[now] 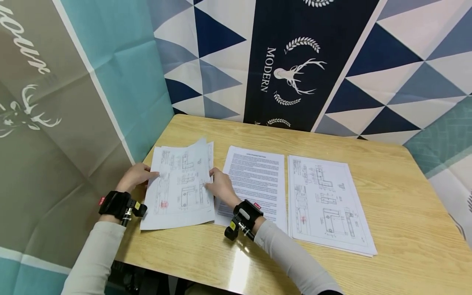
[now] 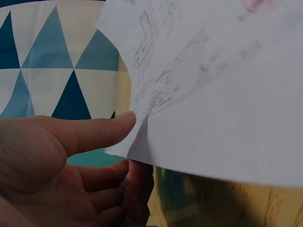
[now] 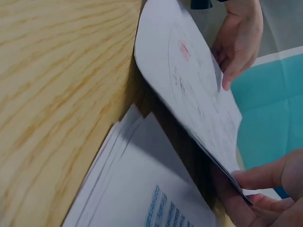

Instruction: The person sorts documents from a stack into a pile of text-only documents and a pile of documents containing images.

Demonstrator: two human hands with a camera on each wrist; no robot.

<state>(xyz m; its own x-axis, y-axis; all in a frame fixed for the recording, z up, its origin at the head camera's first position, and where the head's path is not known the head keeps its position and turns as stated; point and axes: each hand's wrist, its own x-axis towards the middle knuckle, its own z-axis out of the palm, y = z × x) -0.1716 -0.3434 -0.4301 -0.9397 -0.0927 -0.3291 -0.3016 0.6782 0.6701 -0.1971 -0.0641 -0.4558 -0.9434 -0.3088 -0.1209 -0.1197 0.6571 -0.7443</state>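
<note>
Both hands hold a sheet of paper with technical drawings and a red stamp [image 1: 173, 188], lifted off the left part of the table. My left hand [image 1: 136, 177] pinches its left edge, thumb on top and fingers beneath, as the left wrist view shows with the hand [image 2: 71, 161] at the paper's margin. My right hand [image 1: 223, 187] pinches the right edge between thumb and fingers. In the right wrist view the drawing paper [image 3: 189, 94] bows between the hands and shows more than one layer at its edge. Part of another sheet [image 1: 211, 152] peeks out behind it.
A stack of text pages [image 1: 254, 176] lies beside the right hand, partly under the forearm. Farther right lies a stack of drawing sheets [image 1: 328, 205]. All are on a wooden table [image 1: 405, 213], bordered by patterned cloth walls [image 1: 217, 53] at the back and left.
</note>
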